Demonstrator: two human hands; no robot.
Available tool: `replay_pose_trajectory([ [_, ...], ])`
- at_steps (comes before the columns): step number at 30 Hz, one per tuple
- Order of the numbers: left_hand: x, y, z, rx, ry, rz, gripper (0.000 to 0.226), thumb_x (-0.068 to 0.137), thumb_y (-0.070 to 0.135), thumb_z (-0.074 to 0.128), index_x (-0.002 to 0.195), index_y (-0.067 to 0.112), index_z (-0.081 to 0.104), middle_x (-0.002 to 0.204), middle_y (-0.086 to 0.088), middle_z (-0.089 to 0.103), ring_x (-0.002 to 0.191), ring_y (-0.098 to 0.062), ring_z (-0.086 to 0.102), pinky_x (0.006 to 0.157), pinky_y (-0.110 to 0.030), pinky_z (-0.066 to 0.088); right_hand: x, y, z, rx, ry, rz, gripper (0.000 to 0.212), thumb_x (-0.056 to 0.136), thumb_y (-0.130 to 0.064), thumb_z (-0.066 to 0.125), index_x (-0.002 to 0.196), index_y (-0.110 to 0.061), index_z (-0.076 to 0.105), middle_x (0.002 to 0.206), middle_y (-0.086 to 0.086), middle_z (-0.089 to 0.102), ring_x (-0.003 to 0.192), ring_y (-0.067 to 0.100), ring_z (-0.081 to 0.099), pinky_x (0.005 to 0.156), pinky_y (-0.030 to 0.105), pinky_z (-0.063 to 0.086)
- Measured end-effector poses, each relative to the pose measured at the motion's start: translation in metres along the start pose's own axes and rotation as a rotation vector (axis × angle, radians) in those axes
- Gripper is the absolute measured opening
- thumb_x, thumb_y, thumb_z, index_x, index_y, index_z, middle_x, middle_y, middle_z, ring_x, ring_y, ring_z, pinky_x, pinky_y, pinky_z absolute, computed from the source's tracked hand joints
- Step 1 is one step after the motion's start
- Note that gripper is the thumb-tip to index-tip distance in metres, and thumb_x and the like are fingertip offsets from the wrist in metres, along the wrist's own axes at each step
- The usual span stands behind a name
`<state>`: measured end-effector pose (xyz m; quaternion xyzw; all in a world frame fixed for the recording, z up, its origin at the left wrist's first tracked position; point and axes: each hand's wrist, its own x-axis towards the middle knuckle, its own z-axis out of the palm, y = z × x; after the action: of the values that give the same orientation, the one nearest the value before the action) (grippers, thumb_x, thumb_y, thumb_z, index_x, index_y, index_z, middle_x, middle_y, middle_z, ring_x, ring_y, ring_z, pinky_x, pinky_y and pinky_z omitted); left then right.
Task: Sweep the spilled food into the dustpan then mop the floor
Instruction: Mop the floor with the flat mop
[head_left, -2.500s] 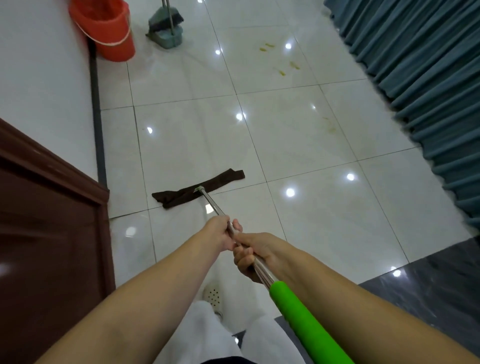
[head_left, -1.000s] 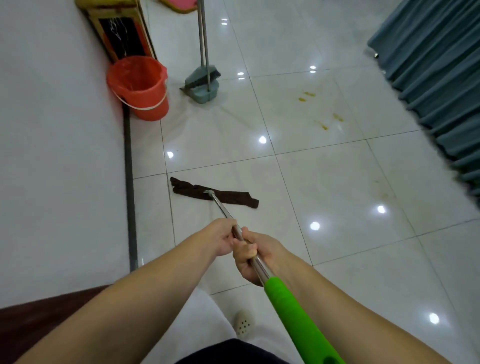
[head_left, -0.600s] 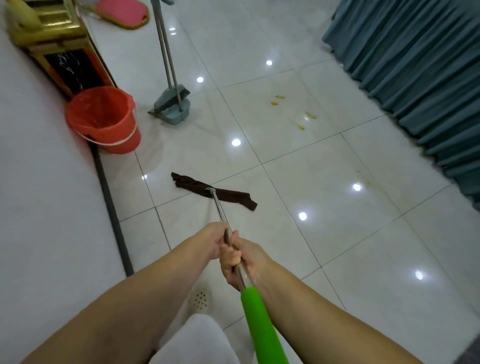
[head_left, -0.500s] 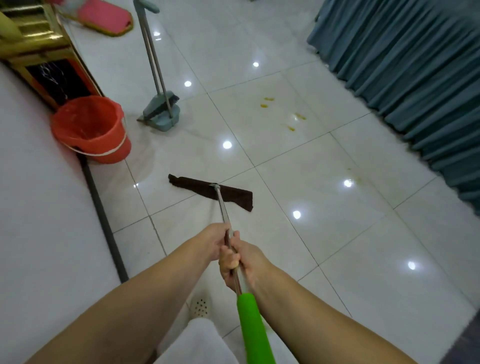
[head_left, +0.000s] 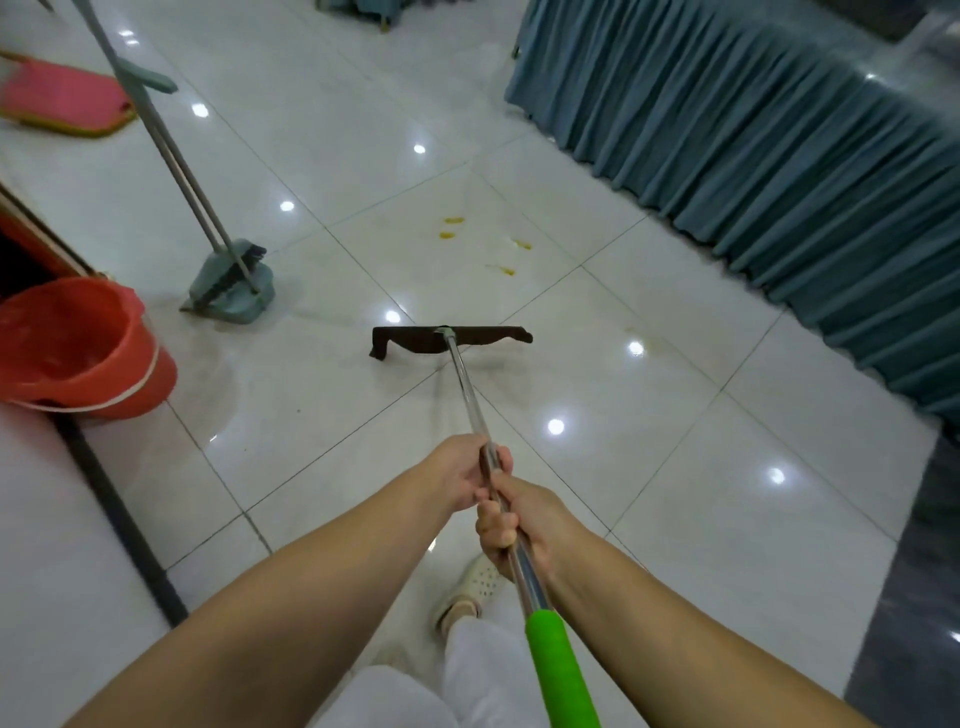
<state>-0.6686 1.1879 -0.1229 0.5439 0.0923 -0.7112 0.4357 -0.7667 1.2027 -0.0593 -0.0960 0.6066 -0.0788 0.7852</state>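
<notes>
- Mop (head_left: 451, 339): one, its dark brown cloth head flat on the floor (head_left: 649, 467), the metal shaft running back to a green grip (head_left: 561, 670) that the bottom edge cuts off.
- Two hands on the shaft: the left hand (head_left: 460, 470) wraps it further down, the right hand (head_left: 511, 525) is curled round it just behind, and the two touch.
- Yellow food smears (head_left: 452, 227): four small marks (the palest are hard to make out), lying beyond the mop head and apart from it.
- One dustpan (head_left: 234, 288) with a brush standing in it, left of the mop head; their two long handles (head_left: 171, 150) lean up out of the top edge.
- One red bucket (head_left: 78, 348) at the left edge, partly cut off; its contents cannot be made out.
- One pink mat (head_left: 60, 96) at the far left, blurred.
- One shoe (head_left: 475, 587) shows beneath the arms; the other foot is hidden.
- A pleated teal skirt (head_left: 753, 171) borders the floor on the right, a dark strip (head_left: 119, 519) borders it on the left; open tiles lie between the mop and the smears.
</notes>
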Motion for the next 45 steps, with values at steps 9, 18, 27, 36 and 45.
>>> replay_pose_trajectory([
  [9,0.056,0.060,0.076,-0.008,0.034,-0.046,0.034,0.103,0.018,0.025,0.078,0.003,0.045,0.053,-0.007,0.050,0.049,-0.015,0.046,0.044,-0.021,0.045,0.018,-0.108,-0.018,0.088,-0.030,0.026,0.028,0.098,-0.028,0.052,0.077,-0.009,0.054,0.046,0.003,0.042,0.025,0.006,0.034,0.025,0.011,0.027],
  [18,0.115,0.116,0.150,-0.014,0.043,-0.059,0.035,0.103,0.021,0.026,0.081,0.002,0.045,0.054,-0.007,0.049,0.053,-0.017,0.042,0.051,-0.027,0.041,0.035,-0.216,-0.037,0.104,-0.076,0.071,0.023,0.096,-0.029,0.056,0.081,-0.012,0.059,0.045,0.001,0.041,0.026,0.007,0.035,0.025,0.013,0.030],
  [27,0.178,0.191,0.202,0.037,-0.018,-0.061,0.017,0.100,0.017,0.028,0.106,0.004,0.037,0.063,-0.009,0.045,0.053,-0.017,0.043,0.040,-0.021,0.045,0.062,-0.316,-0.031,0.102,-0.100,0.041,0.027,0.097,-0.031,0.054,0.080,-0.009,0.053,0.042,0.000,0.039,0.025,0.006,0.034,0.024,0.014,0.029],
  [36,0.243,0.297,0.256,0.063,-0.061,-0.076,0.024,0.100,0.012,0.027,0.085,0.003,0.043,0.065,-0.008,0.045,0.053,-0.017,0.044,0.038,-0.018,0.045,0.106,-0.437,0.002,0.118,-0.040,0.048,0.030,0.097,-0.029,0.052,0.076,-0.007,0.049,0.040,-0.001,0.038,0.024,0.006,0.033,0.024,0.013,0.027],
  [45,0.308,0.369,0.295,0.034,-0.004,-0.177,0.018,0.099,0.006,0.025,0.110,-0.002,0.038,0.071,-0.010,0.046,0.057,-0.016,0.046,0.036,-0.018,0.040,0.147,-0.537,0.022,0.210,0.025,0.098,0.025,0.096,-0.023,0.055,0.075,-0.011,0.051,0.041,0.001,0.036,0.023,0.006,0.033,0.024,0.010,0.026],
])
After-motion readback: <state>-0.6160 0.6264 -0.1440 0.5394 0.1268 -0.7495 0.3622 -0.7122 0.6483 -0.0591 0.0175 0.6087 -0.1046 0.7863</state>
